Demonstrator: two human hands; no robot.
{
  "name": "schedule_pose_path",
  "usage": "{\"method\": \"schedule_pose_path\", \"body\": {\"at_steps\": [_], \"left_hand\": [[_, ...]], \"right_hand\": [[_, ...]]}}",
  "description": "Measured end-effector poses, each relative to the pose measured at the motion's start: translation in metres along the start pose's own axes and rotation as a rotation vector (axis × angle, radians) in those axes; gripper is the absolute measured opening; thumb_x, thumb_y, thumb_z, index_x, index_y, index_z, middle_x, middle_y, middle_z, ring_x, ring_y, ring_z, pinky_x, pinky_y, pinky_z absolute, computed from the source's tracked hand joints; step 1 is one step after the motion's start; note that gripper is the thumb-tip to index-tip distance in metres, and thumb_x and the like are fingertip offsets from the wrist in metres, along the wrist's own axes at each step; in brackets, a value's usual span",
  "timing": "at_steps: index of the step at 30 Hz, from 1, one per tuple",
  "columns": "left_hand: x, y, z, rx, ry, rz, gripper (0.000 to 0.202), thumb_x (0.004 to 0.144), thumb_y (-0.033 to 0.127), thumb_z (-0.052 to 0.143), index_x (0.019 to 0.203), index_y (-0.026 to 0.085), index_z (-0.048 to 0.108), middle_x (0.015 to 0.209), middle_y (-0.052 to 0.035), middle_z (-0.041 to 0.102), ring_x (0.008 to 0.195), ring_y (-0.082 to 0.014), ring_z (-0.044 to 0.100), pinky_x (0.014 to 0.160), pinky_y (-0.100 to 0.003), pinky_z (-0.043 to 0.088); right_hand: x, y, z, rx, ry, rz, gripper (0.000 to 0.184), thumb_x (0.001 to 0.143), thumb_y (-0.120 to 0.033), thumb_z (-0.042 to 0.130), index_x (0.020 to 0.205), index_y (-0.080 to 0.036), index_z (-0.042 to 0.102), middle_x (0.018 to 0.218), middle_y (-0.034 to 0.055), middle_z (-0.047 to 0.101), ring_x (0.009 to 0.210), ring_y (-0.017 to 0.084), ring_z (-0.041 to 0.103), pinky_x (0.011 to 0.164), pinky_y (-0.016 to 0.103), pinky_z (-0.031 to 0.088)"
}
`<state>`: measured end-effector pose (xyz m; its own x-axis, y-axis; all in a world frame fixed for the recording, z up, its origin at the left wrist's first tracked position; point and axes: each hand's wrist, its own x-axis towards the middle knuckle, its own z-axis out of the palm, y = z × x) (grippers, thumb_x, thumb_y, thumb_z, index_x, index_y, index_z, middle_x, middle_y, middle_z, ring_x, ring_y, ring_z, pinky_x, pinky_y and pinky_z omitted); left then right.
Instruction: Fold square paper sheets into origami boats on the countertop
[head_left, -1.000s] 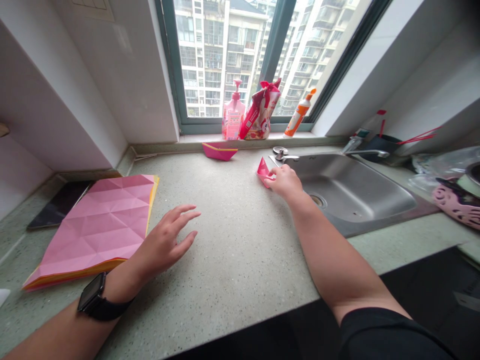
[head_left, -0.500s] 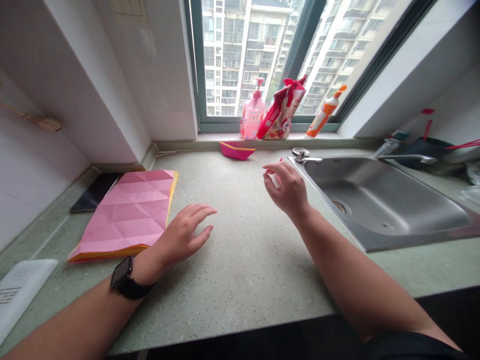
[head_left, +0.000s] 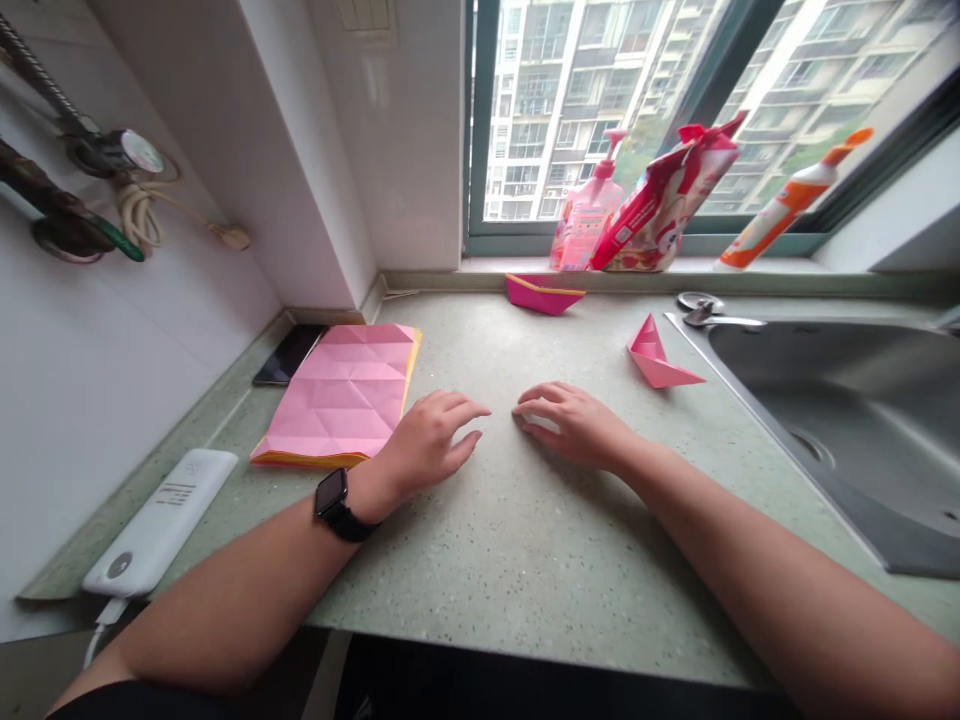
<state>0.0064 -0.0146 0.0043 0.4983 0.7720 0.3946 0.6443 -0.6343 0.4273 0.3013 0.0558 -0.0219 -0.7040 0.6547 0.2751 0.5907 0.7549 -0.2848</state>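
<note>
Withdrawn from the pink boat [head_left: 661, 373] beside the sink [head_left: 862, 430], our right hand [head_left: 576, 425] now faces our left hand [head_left: 429, 440], both empty, fingers loosely curled and narrowly parted from thumbs; we judge that boat and the magenta boat [head_left: 544, 299] finished, the creased paper [head_left: 352, 385] apparently left unshaped.
</note>
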Motion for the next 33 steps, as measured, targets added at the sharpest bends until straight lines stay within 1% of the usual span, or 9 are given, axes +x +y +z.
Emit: {"method": "schedule_pose_path", "body": {"at_steps": [4,7,9,11,13,18,21,25,33], "left_hand": [[0.004,-0.012,-0.016,0.149,0.064,-0.09,0.019,0.106,0.02,0.067,0.124,0.021,0.074,0.12,-0.0104,0.078,0.114,-0.0296,0.073,0.106,-0.05,0.06],[0.009,-0.028,-0.042,0.272,0.147,-0.267,0.012,0.103,0.02,0.069,0.115,0.02,0.072,0.113,-0.0087,0.077,0.107,-0.0278,0.073,0.099,-0.045,0.061],[0.011,-0.04,-0.058,0.318,0.194,-0.417,0.014,0.103,0.022,0.07,0.116,0.02,0.072,0.111,-0.0087,0.077,0.101,-0.0269,0.073,0.093,-0.042,0.061],[0.011,-0.05,-0.068,0.358,0.192,-0.498,0.014,0.102,0.026,0.072,0.115,0.02,0.072,0.116,-0.0093,0.077,0.104,-0.0279,0.073,0.094,-0.042,0.06],[0.01,-0.056,-0.069,0.405,0.169,-0.529,0.016,0.102,0.032,0.075,0.113,0.021,0.072,0.117,-0.0101,0.076,0.106,-0.0292,0.072,0.096,-0.043,0.06],[0.007,-0.055,-0.055,0.495,-0.018,-0.523,0.028,0.1,0.044,0.077,0.109,0.018,0.07,0.116,-0.0138,0.072,0.108,-0.032,0.068,0.091,-0.042,0.06],[0.008,-0.05,-0.05,0.539,-0.078,-0.578,0.022,0.103,0.035,0.069,0.113,0.016,0.069,0.118,-0.0156,0.07,0.112,-0.0335,0.067,0.093,-0.044,0.058],[0.011,-0.046,-0.051,0.526,-0.1,-0.616,0.019,0.103,0.019,0.055,0.116,0.014,0.069,0.12,-0.016,0.07,0.109,-0.0308,0.068,0.096,-0.042,0.056],[0.014,-0.042,-0.058,0.517,-0.061,-0.663,0.017,0.104,0.018,0.054,0.112,0.015,0.068,0.12,-0.0152,0.071,0.103,-0.0285,0.071,0.088,-0.039,0.056]], "right_hand": [[-0.001,0.003,0.0,0.0,-0.01,-0.004,0.024,0.106,-0.029,0.068,0.123,-0.035,0.084,0.125,0.0069,0.08,0.113,0.028,0.075,0.102,0.049,0.062],[-0.001,0.004,0.0,0.009,-0.011,-0.012,0.024,0.106,-0.028,0.068,0.123,-0.034,0.084,0.126,0.0077,0.08,0.113,0.028,0.075,0.102,0.05,0.062],[-0.001,0.004,0.0,0.013,-0.014,-0.011,0.024,0.106,-0.028,0.068,0.123,-0.034,0.084,0.126,0.008,0.08,0.112,0.028,0.075,0.102,0.05,0.062],[-0.001,0.004,0.0,0.006,-0.02,-0.011,0.024,0.106,-0.028,0.068,0.123,-0.033,0.084,0.126,0.0083,0.08,0.112,0.028,0.075,0.102,0.051,0.062],[-0.001,0.003,-0.001,-0.001,-0.024,-0.013,0.025,0.106,-0.028,0.067,0.124,-0.033,0.083,0.127,0.0087,0.08,0.113,0.028,0.075,0.103,0.051,0.062],[-0.001,0.002,-0.002,-0.019,-0.04,0.0,0.026,0.107,-0.027,0.067,0.126,-0.033,0.083,0.128,0.0088,0.079,0.116,0.028,0.075,0.104,0.051,0.063],[-0.001,0.002,-0.002,-0.022,-0.049,-0.009,0.026,0.108,-0.027,0.065,0.127,-0.032,0.082,0.129,0.0092,0.079,0.117,0.028,0.075,0.105,0.05,0.063],[-0.001,0.002,-0.001,-0.029,-0.045,-0.024,0.027,0.11,-0.027,0.062,0.129,-0.03,0.082,0.129,0.01,0.078,0.116,0.028,0.075,0.105,0.05,0.063],[-0.001,0.001,-0.002,-0.037,-0.052,-0.016,0.026,0.11,-0.027,0.063,0.128,-0.03,0.081,0.129,0.01,0.078,0.117,0.029,0.074,0.105,0.05,0.063]]}}
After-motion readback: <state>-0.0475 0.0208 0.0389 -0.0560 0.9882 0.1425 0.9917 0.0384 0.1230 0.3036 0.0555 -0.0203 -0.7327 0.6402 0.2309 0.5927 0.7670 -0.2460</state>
